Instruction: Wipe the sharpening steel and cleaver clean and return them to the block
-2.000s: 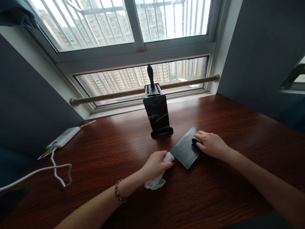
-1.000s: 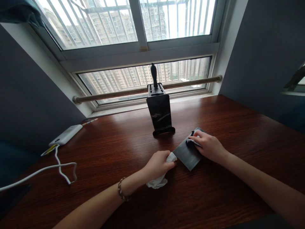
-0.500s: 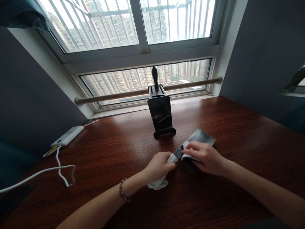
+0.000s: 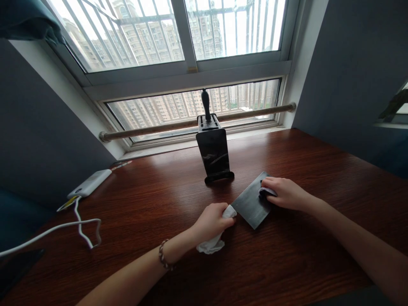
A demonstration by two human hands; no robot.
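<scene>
My left hand [image 4: 208, 222] is closed around the handle end of a cleaver, with crumpled white tissue [image 4: 212, 245] wrapped there and hanging below the palm. The handle itself is hidden. The cleaver's broad grey blade [image 4: 250, 205] points up and to the right, low over the tabletop; I cannot tell whether it touches the wood. My right hand [image 4: 287, 193] pinches a small wadded cloth, dark and whitish [image 4: 267, 192], against the blade's far right part.
A black knife block [image 4: 213, 153] holding a dark-handled tool [image 4: 205, 104] stands beyond the blade, near the window. On the brown table [image 4: 153, 178], a white power bank [image 4: 89, 183] and its white cable [image 4: 54, 229] lie at the left. A rail [image 4: 153, 129] crosses the window.
My right hand with the cloth has slid right and up along the blade, from near the handle towards the far end, uncovering more of the blade. My left hand has stayed in place.
</scene>
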